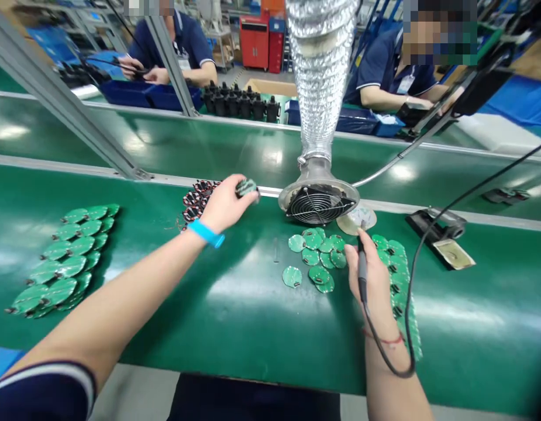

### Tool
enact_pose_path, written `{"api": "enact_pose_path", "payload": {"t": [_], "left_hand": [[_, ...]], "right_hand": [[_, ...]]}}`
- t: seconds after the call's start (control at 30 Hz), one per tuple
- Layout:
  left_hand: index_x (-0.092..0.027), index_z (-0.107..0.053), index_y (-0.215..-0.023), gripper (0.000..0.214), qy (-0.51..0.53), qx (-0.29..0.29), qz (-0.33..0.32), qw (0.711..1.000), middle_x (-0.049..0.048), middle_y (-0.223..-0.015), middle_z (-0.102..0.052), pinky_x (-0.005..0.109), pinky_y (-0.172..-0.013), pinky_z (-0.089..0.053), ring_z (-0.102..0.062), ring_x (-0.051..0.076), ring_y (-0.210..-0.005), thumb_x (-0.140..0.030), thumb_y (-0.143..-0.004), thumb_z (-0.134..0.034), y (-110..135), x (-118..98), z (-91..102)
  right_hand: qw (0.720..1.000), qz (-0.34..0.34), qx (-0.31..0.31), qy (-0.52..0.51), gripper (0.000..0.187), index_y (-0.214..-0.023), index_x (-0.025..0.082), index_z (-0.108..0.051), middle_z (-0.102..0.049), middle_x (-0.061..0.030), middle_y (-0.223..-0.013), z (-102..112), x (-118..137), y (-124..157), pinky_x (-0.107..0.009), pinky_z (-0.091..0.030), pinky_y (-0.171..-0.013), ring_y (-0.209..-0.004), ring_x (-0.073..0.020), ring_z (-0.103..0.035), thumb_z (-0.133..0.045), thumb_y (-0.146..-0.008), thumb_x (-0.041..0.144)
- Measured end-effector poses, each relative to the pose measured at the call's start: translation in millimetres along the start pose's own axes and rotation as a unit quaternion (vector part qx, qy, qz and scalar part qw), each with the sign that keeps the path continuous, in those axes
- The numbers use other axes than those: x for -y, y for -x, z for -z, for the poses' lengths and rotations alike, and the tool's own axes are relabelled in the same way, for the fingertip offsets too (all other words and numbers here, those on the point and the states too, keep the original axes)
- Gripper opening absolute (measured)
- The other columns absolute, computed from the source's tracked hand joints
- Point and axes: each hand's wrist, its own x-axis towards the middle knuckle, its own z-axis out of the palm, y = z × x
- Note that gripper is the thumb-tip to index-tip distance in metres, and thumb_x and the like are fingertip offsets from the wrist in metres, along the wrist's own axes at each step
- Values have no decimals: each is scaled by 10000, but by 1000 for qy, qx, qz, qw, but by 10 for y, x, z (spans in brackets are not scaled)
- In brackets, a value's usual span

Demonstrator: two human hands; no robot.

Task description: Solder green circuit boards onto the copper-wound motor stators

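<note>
My left hand (228, 203), with a blue band at the wrist, reaches to the back of the green bench. Its thumb and fingers are closed on a small round green circuit board (247, 187), partly hidden and blurred. Just beside this hand lies a pile of small black parts with red wires (195, 202). My right hand (372, 275) grips a soldering iron (362, 272) like a pen, its tip pointing away from me near a round pale pad (355, 220). Loose round green boards (312, 257) lie left of the right hand.
Stacked rows of green boards stand at left (71, 257) and right (397, 275). A fume extractor hood (318, 199) hangs low over the bench. An iron stand (437, 231) sits at right. The iron's cable (413, 292) loops over my right forearm. Two people work opposite.
</note>
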Motion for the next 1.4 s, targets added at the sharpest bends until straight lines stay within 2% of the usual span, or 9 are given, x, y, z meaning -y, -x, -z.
{"api": "enact_pose_path", "payload": {"t": [0.17, 0.27, 0.37, 0.5, 0.6, 0.8, 1.03, 1.27, 1.4], "left_hand": [[-66, -625, -1364, 406, -106, 25, 48, 993, 229, -1418, -657, 415, -1151, -499, -636, 299, -1304, -299, -1032, -643, -1021, -81, -300], [-134, -651, -1359, 394, -130, 47, 62, 988, 157, -1391, -667, 487, -1069, -584, -675, 280, -1240, -374, -1047, -679, -1286, -100, -484], [-148, -642, -1378, 424, -152, 64, 58, 984, 137, -1384, -666, 496, -1037, -604, -685, 276, -1215, -374, -1027, -717, -1327, -68, -405], [-50, -636, -1351, 392, -181, 48, 13, 982, 222, -1372, -651, 430, -1147, -501, -623, 299, -1298, -305, -1056, -607, -928, 108, 60], [-112, -742, -996, 281, -208, 73, -12, 975, 174, -1137, -704, 487, -1142, -483, -628, 323, -1202, -338, -1041, -579, -288, 345, 335], [-202, -748, -1089, 185, -284, 84, -110, 949, 178, -1334, -644, 601, -1135, -456, -518, 392, -1313, -217, -940, -640, 669, 680, 188], [-242, -798, -1105, 359, -94, 193, -255, 943, 113, -1569, -543, 588, -1229, -417, -430, 343, -1451, -126, -1011, -471, 899, 533, 32], [-165, -657, -1279, 357, 7, 219, -56, 974, 132, -1230, -703, 474, -1036, -582, -696, 288, -1103, -388, -1073, -470, 1132, 187, -108], [-143, -585, -1393, 432, -44, 255, -82, 962, 176, -1349, -660, 513, -1065, -564, -691, 346, -1195, -360, -1021, -605, 1179, 70, -206]], "right_hand": [[993, 68, -99, -7, 504, -1256, 181, -702, -740, -113, -1002, -40, -110, 115, -486, -592, -874, -898, -289, -717, -589, -1009, 606], [987, 79, -143, -14, 412, -1105, 198, -736, -770, -117, -1006, -27, -176, 116, -469, -610, -848, -892, -287, -746, -581, -1014, 568], [990, 69, -116, -34, 464, -1129, 203, -755, -809, -122, -1018, -19, -183, 132, -459, -628, -809, -848, -287, -773, -565, -1014, 611], [994, -12, -70, -87, 601, -1436, 245, -636, -821, -77, -864, -1, -137, 178, -420, -617, -612, -556, -232, -715, -571, -1001, 654], [987, -33, -71, -141, 423, -1285, 297, -656, -795, -83, -785, 8, -70, 204, -450, -597, -541, -511, -254, -697, -607, -998, 605], [986, -1, -47, -161, 288, -1178, 281, -534, -786, -76, -988, -81, 204, 378, -407, -623, -668, -715, -224, -745, -659, -972, 439], [992, 93, 82, -23, 335, -1271, 239, -566, -759, -99, -1067, -391, 525, 829, -458, -620, -804, -923, -288, -739, -623, -956, 338], [961, 193, 146, 133, 394, -1383, 175, -595, -751, -151, -1077, -488, 600, 819, -496, -580, -831, -985, -350, -677, -573, -1004, 279], [967, 187, 112, 128, 397, -1363, 164, -598, -762, -160, -1082, -393, 519, 908, -524, -598, -840, -962, -351, -714, -581, -1034, 386]]}}
